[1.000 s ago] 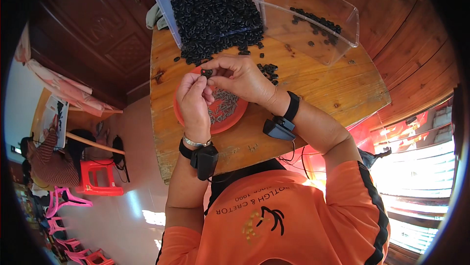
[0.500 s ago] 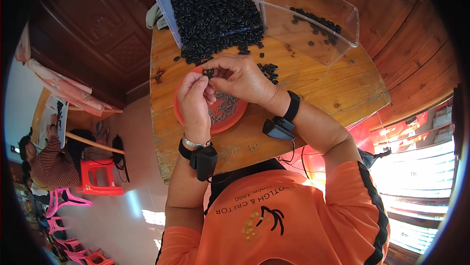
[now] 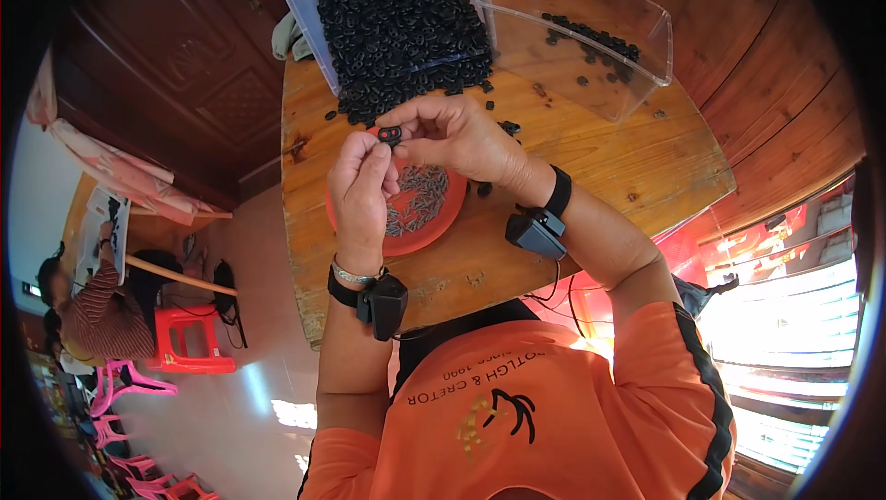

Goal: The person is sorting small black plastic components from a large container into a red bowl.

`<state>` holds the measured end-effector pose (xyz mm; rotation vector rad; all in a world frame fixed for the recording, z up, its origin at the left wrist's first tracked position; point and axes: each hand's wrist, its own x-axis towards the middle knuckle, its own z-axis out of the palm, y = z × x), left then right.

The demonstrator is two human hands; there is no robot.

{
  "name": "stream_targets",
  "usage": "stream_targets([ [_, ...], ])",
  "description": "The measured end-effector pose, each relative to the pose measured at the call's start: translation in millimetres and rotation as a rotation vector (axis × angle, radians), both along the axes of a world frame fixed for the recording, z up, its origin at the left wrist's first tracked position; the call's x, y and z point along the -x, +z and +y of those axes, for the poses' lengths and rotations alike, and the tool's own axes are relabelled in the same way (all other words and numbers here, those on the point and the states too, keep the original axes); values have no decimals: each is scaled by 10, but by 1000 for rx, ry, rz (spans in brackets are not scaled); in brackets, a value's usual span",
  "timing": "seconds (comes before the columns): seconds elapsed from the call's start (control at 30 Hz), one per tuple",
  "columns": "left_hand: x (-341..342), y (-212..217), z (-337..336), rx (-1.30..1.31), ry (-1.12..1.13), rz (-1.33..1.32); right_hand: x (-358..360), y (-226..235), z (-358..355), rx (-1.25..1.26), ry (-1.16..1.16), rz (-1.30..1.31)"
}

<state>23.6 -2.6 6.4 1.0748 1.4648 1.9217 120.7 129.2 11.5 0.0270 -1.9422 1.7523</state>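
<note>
My left hand pinches a small black plastic piece with two holes between thumb and fingers. From the right, my right hand closes its thumb and index finger on the same piece. Both hands are over an orange-red bowl of small grey metal pins, and they cover its far part. Whether either hand also grips a pin cannot be made out. Just beyond the hands, a heap of similar black pieces spills out of a tipped whitish plastic bin.
A clear plastic box with some black pieces stands at the far right of the wooden table. A few loose pieces lie beside my right wrist. On the left, another person sits near red and pink stools.
My hands keep hold of the black piece, with only slight shifts of fingers and wrists. Fewer loose pieces show beyond my right hand, and the view has moved a little.
</note>
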Motion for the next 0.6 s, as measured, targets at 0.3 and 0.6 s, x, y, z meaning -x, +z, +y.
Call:
stream_targets([
  [0.3,-2,-13,-4,-16,-5,20,-59,85,-66,-56,-8,26],
  [0.6,10,20,-14,11,7,78,-49,65,-62,-474,-216,112],
])
